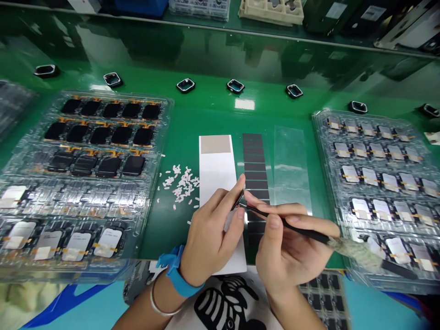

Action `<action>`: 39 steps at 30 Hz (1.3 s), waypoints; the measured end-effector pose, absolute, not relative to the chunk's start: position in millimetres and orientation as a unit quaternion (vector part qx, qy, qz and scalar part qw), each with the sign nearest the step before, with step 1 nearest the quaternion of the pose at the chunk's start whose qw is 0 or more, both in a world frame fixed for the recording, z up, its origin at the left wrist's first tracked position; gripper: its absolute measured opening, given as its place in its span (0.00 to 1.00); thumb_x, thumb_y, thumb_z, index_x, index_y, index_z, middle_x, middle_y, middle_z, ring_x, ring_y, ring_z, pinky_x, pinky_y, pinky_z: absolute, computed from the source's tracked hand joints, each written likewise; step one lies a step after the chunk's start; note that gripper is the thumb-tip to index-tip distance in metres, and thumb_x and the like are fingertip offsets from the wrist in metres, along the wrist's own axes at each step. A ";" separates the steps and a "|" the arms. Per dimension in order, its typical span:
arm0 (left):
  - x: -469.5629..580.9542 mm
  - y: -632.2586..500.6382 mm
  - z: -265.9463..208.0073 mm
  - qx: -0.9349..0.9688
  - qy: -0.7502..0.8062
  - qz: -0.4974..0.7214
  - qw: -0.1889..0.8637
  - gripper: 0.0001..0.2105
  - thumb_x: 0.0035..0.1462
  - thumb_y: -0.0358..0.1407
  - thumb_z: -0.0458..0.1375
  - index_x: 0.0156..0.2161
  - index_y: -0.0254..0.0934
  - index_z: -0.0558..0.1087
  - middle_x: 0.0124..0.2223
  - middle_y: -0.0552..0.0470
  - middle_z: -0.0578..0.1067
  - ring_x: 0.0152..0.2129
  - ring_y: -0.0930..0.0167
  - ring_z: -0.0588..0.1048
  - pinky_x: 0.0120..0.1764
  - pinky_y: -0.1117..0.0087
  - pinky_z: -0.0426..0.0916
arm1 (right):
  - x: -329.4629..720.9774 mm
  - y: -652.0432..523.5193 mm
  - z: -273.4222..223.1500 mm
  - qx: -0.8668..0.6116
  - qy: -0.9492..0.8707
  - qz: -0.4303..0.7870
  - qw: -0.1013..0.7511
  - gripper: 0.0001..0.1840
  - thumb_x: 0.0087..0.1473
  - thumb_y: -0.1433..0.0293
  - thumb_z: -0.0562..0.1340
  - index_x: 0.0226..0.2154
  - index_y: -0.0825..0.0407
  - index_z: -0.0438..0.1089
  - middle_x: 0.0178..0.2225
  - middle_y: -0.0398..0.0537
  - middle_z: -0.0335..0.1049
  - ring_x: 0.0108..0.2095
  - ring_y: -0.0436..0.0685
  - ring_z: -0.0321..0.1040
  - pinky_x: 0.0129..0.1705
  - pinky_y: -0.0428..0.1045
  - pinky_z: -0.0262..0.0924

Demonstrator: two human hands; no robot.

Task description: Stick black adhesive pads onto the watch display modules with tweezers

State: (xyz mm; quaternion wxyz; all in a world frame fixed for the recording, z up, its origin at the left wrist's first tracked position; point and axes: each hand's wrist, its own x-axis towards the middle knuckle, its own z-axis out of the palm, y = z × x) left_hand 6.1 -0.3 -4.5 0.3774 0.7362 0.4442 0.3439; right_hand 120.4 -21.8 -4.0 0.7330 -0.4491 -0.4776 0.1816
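Observation:
My left hand (216, 229), with a blue strap and a bangle at the wrist, pinches a small dark flat part (238, 200) between thumb and fingers. The fingers hide most of this part, so its kind is unclear. In my right hand (292, 243) is a slim black pointed tool (305, 232), probably tweezers, with a greyish-green wrapping near its rear end. Its tip reaches the dark part. Below both hands lie a white sheet (216, 172) with a beige band at its top and a strip of black rectangular stickers (254, 167).
Small white scraps (184, 185) lie left of the sheet. A clear film (292, 151) is to the right. Clear trays of watch screens stand left (161, 133) and right (321, 133). Several watch cases (186, 85) line the back, below a shelf edge (220, 30).

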 end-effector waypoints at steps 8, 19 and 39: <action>5.7 -0.5 -4.8 0.732 0.449 0.339 0.383 0.23 0.70 0.33 0.44 0.68 0.38 0.57 0.38 0.50 0.70 0.32 0.71 0.71 0.36 0.70 0.66 | 120.6 -20.9 -5.2 -0.439 -0.481 0.189 0.735 0.20 0.52 0.89 0.58 0.42 0.53 0.60 0.36 0.46 0.73 0.38 0.54 0.77 0.42 0.57 0.80; 4.9 -2.2 -3.7 0.723 0.438 0.354 0.400 0.23 0.70 0.32 0.44 0.67 0.37 0.58 0.38 0.50 0.70 0.32 0.71 0.70 0.36 0.71 0.66 | 122.6 -21.9 -7.0 -0.432 -0.501 0.187 0.726 0.21 0.51 0.90 0.58 0.42 0.53 0.60 0.36 0.45 0.72 0.38 0.53 0.77 0.43 0.55 0.80; 6.8 0.7 -6.5 0.745 0.452 0.352 0.342 0.21 0.68 0.30 0.48 0.64 0.36 0.64 0.30 0.56 0.67 0.24 0.74 0.66 0.28 0.73 0.62 | 123.9 -24.3 -8.3 -0.423 -0.507 0.185 0.728 0.20 0.52 0.89 0.59 0.42 0.53 0.60 0.35 0.45 0.73 0.38 0.54 0.77 0.46 0.59 0.79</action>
